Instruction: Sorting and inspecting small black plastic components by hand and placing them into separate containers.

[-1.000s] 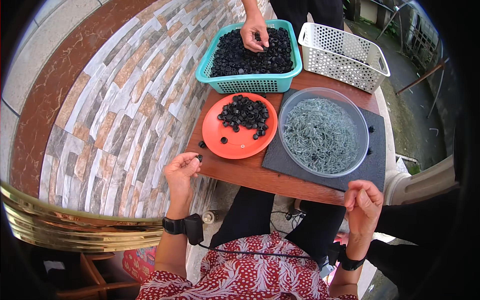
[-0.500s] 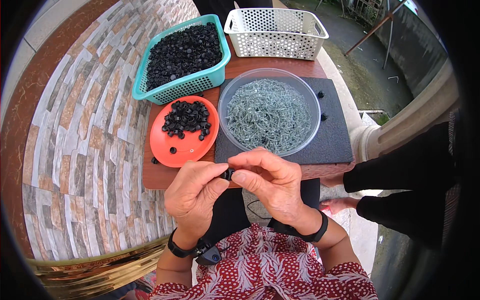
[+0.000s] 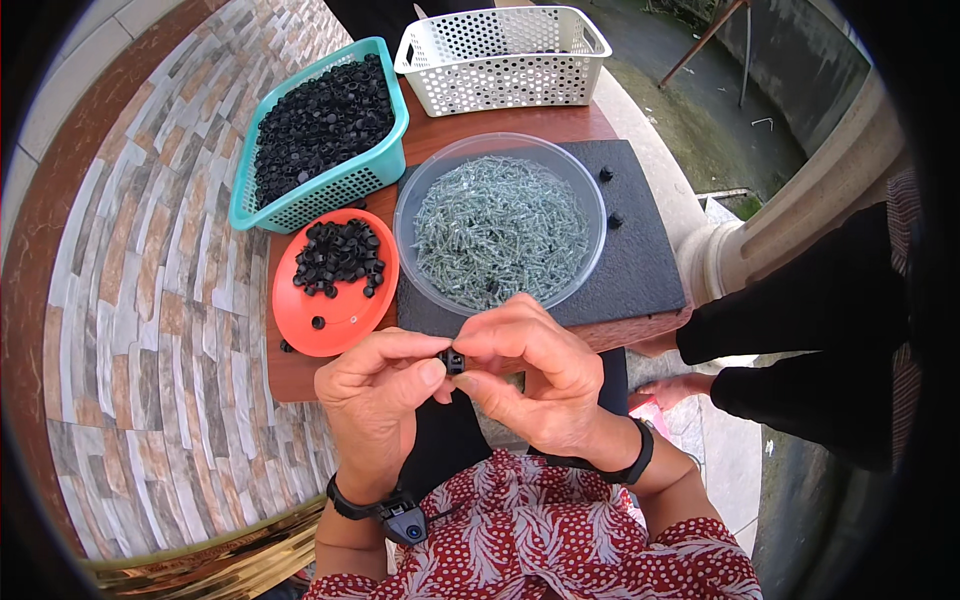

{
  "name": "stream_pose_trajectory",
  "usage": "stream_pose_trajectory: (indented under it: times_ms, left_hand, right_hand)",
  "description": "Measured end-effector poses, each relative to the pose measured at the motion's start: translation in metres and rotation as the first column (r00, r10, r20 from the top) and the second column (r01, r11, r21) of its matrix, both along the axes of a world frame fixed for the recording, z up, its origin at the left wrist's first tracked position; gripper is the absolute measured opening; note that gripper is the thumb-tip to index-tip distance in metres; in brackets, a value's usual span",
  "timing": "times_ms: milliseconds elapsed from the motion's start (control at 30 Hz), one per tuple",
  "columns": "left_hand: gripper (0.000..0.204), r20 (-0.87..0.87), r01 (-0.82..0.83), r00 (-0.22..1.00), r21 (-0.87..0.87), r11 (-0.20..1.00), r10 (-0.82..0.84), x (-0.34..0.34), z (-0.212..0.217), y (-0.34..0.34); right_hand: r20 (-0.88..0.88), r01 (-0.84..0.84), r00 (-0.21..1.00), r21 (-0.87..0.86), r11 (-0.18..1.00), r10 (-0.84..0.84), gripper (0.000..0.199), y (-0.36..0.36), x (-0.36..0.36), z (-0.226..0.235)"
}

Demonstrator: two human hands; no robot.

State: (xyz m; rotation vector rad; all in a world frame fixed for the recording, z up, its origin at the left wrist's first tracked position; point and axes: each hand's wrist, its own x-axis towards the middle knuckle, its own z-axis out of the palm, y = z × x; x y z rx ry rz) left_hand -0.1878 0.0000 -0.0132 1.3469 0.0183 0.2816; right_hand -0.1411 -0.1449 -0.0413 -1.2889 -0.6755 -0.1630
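Between the fingertips of both hands, just off the table's near edge, is a small black plastic piece [image 3: 453, 362] with a notched side. My left hand [image 3: 372, 405] pinches it from the left with thumb and forefinger. From the right, my right hand [image 3: 542, 385] grips it the same way. Beyond them stands a clear plastic bowl [image 3: 598, 240] full of thin, screw-like, greenish-silver pieces [image 3: 500, 225]. To its left, an orange plate [image 3: 293, 290] carries a heap of black caps [image 3: 338, 258], with one cap [image 3: 318, 323] lying apart.
A teal basket [image 3: 335, 192] of black caps stands back left, beside a white perforated basket [image 3: 510, 85]. The bowl rests on a dark slab [image 3: 650, 255] on the brown table [image 3: 590, 122]; two black pieces [image 3: 606, 174] lie on the slab. Another person's dark-trousered legs [image 3: 800, 310] are at right.
Both hands still hold the black piece, which has been turned so its notched side shows. The table and its containers appear shifted left in the view.
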Motion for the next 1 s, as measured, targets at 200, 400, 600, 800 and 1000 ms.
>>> stream_pose_trajectory:
  times_ms: [200, 400, 600, 800, 1000]
  left_hand:
    - [0.015, -0.003, -0.115, 0.993, 0.017, 0.993, 0.115, 0.005, -0.006, -0.018]
    - [0.015, -0.042, -0.012, 0.999, -0.136, 0.991, 0.006, 0.016, -0.017, -0.013]
    - [0.012, -0.111, -0.049, 0.993, -0.18, 0.983, 0.029, 0.008, -0.016, -0.016]
    - [0.017, -0.09, -0.355, 0.923, 0.177, 0.918, 0.374, -0.026, -0.028, 0.022]
    - [0.015, 0.028, -0.622, 0.671, 0.566, 0.541, 0.741, -0.067, -0.067, 0.133]
  right_hand:
    - [0.147, 0.082, 0.987, -0.103, 0.991, -0.066, 0.034, -0.001, 0.005, -0.013]
    - [0.149, 0.189, 0.972, -0.047, 0.981, -0.18, 0.032, 0.0, 0.007, -0.019]
    - [0.054, 0.143, 0.989, -0.043, 0.989, -0.141, 0.031, 0.003, 0.008, -0.024]
    - [0.169, 0.107, 0.984, -0.283, 0.953, -0.061, 0.035, 0.003, -0.01, -0.024]
    - [-0.021, 0.064, 0.997, -0.267, 0.962, -0.072, 0.028, -0.008, -0.016, -0.032]
